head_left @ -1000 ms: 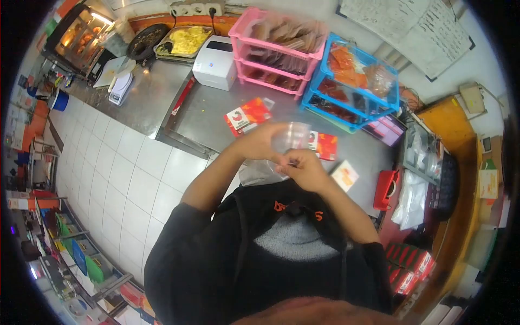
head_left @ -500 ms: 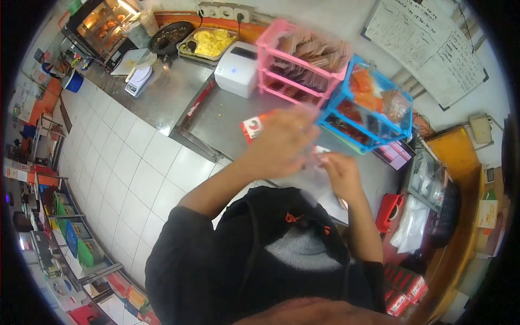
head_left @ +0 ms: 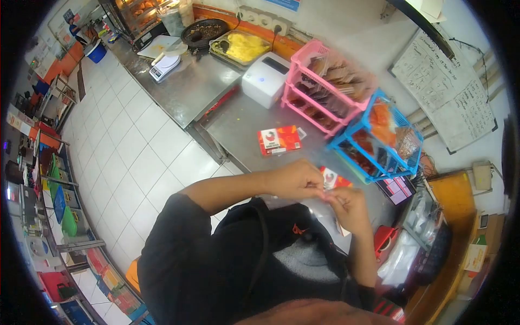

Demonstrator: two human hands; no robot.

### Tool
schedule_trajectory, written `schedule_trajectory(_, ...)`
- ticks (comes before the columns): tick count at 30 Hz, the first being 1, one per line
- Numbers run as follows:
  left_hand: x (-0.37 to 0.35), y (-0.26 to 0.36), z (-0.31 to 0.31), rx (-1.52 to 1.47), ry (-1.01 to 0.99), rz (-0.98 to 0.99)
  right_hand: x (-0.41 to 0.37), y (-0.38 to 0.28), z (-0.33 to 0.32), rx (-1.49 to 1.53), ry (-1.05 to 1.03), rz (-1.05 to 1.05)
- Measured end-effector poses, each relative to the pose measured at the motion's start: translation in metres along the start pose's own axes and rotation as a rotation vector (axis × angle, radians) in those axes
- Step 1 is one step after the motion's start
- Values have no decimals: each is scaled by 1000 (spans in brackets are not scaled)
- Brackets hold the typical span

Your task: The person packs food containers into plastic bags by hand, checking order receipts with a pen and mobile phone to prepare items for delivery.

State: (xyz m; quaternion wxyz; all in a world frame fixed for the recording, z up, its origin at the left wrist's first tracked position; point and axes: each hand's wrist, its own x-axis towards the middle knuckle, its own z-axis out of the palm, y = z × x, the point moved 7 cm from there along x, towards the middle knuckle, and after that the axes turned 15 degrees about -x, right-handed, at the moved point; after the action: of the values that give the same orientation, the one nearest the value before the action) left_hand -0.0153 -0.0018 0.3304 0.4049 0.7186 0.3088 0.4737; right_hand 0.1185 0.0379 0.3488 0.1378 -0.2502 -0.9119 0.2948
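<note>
My left hand [head_left: 298, 180] and my right hand [head_left: 350, 207] meet in front of my chest, fingertips pinched close together. Between and below them hangs thin clear plastic that looks like a bag [head_left: 322, 210]; its contents are hard to make out. Just behind my fingers a red and white printed box [head_left: 333, 177] is partly hidden. A second red and white box [head_left: 279, 141] lies on the steel counter [head_left: 233, 125], beyond my left hand.
A white label printer [head_left: 264, 81], a pink rack [head_left: 330, 86] of sachets and a blue rack [head_left: 376, 138] of packets line the back. Farther left are a tray of yellow food [head_left: 241, 46] and a scale [head_left: 164, 67]. A screen [head_left: 397, 189] and a red tape dispenser [head_left: 384, 242] are at right.
My left hand has come down from its blurred, raised position to meet my right fingertips. The box it partly covered now shows fully. My view has shifted, so the counter items appear farther right.
</note>
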Motion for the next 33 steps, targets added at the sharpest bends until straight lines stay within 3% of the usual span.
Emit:
schedule_trajectory(2, -3, -5, 9, -41, -15, -48, -3, 1, 10, 108, -33, 26)
schedule_trajectory(8, -7, 0, 16, 205, 65, 147, -14, 22, 23, 139, 5, 70)
schedule_trajectory(10, -8, -1, 15, -54, 154, 158, -16, 39, 18, 247, 93, 129)
schedule_trajectory(11, -9, 0, 14, -42, 162, 157, -14, 37, 18, 250, 87, 116)
schedule_trajectory(13, -8, -6, 22, -202, 69, -2, -13, 28, 13, 228, 64, 59)
schedule_trajectory(17, -12, -31, 37, -114, 34, -200, -18, 30, 15, 315, 44, 155)
schedule_trajectory(19, -12, -31, 42, 81, 36, -65, -22, 36, 14, 273, 15, 150)
schedule_trajectory(23, -10, -21, 33, -8, 162, 124, -20, 26, -4, 128, 117, 146)
schedule_trajectory(25, -10, -13, 35, -279, 134, 51, -20, 20, -3, 27, 130, 104)
schedule_trajectory(26, -12, -14, 37, -278, 137, 50, -22, 23, 4, 50, 97, 122)
schedule_trajectory(28, -17, -33, 45, -421, 143, -218, -24, 23, 11, 73, 63, 143)
schedule_trajectory(32, -13, -34, 46, -216, 146, -209, -30, 27, 28, 72, -19, 155)
schedule_trajectory(33, -13, -31, 43, -33, 148, -134, -33, 31, 33, 127, -29, 183)
